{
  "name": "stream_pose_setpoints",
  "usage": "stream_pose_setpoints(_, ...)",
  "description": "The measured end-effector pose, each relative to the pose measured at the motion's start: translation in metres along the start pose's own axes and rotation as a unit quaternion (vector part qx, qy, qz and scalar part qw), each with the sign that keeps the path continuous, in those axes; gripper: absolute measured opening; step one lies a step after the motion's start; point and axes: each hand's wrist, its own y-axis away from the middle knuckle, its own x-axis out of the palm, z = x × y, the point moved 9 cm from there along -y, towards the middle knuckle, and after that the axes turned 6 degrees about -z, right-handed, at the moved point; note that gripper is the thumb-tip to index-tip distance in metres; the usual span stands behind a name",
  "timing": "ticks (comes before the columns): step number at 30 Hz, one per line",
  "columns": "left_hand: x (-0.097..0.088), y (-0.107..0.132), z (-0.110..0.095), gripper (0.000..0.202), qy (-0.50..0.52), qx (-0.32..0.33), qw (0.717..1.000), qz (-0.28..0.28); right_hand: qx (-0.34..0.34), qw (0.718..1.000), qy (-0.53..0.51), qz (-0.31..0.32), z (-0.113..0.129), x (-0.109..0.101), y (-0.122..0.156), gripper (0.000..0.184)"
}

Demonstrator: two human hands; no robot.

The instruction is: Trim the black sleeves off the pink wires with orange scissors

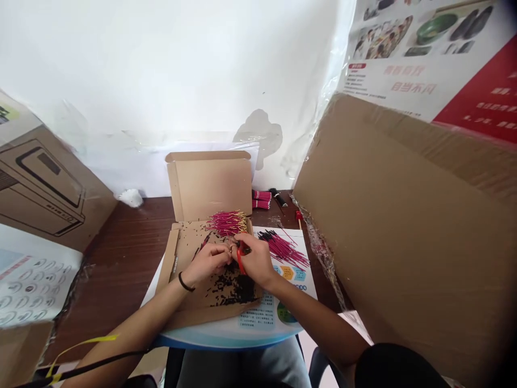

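Note:
My right hand is closed round a red-handled hand tool, whose working end is mostly hidden by my fingers. Close beside it, my left hand pinches with its fingertips; what lies in the pinch is too small to make out. Both hands are over an opened cardboard box. Just beyond them lies a pile of thin magenta wires with yellowish ends. Short black scraps are scattered below my hands. To the right, magenta wires with black ends are spread out on a printed sheet.
The box's raised lid stands against the white wall. Behind it are bundled magenta wires and a black bundle. A large cardboard panel bounds the right side; a printed carton stands left on the dark table.

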Motion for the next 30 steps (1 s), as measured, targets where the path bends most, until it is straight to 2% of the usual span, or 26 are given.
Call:
stream_pose_setpoints(3, 0.008, 0.014, -0.021, 0.016, -0.117, 0.067, 0.991, 0.002, 0.073, 0.996, 0.025, -0.046, -0.012, -0.011, -0.006, 0.016)
stream_pose_setpoints(5, 0.006, 0.029, -0.034, 0.017, -0.175, 0.095, 0.980, -0.018, 0.076, 0.995, 0.031, -0.065, -0.010, -0.014, -0.009, 0.018)
stream_pose_setpoints(8, 0.002, 0.060, -0.045, 0.022, -0.257, 0.142, 0.955, -0.040, 0.055, 0.998, 0.020, -0.040, -0.006, -0.006, -0.011, 0.022)
stream_pose_setpoints(11, -0.003, 0.090, -0.035, 0.025, -0.275, 0.144, 0.950, -0.029, 0.078, 0.995, 0.040, -0.054, -0.020, -0.010, -0.014, 0.026)
stream_pose_setpoints(13, -0.020, 0.102, -0.023, 0.024, -0.270, 0.121, 0.953, -0.063, 0.074, 0.994, 0.073, -0.039, -0.030, -0.012, -0.018, 0.027)
stream_pose_setpoints(15, -0.044, 0.105, -0.013, 0.022, -0.254, 0.084, 0.958, -0.104, 0.020, 0.994, 0.105, 0.011, -0.030, -0.006, -0.020, 0.030)
stream_pose_setpoints(18, -0.087, 0.098, -0.012, 0.028, -0.244, 0.050, 0.946, -0.208, -0.066, 0.979, 0.157, 0.111, -0.023, 0.014, -0.014, 0.031)
stream_pose_setpoints(20, -0.102, 0.086, -0.023, 0.033, -0.254, 0.063, 0.936, -0.237, -0.115, 0.963, 0.178, 0.166, -0.018, 0.027, -0.006, 0.030)
stream_pose_setpoints(22, -0.111, 0.073, -0.039, 0.036, -0.321, 0.073, 0.902, -0.278, -0.147, 0.952, 0.186, 0.195, -0.015, 0.036, 0.001, 0.028)
stream_pose_setpoints(24, -0.109, 0.056, -0.063, 0.040, -0.419, 0.105, 0.847, -0.309, -0.156, 0.952, 0.179, 0.195, -0.015, 0.038, 0.003, 0.027)
stream_pose_setpoints(26, -0.101, 0.033, -0.080, 0.039, -0.485, 0.112, 0.809, -0.313, -0.154, 0.960, 0.155, 0.174, -0.017, 0.034, 0.001, 0.027)
stream_pose_setpoints(28, -0.094, 0.006, -0.091, 0.035, -0.527, 0.090, 0.779, -0.327, -0.147, 0.974, 0.121, 0.125, -0.018, 0.025, -0.003, 0.024)
stream_pose_setpoints(30, -0.078, -0.028, -0.094, 0.031, -0.555, 0.076, 0.775, -0.292, -0.135, 0.985, 0.090, 0.055, -0.020, 0.012, -0.008, 0.019)
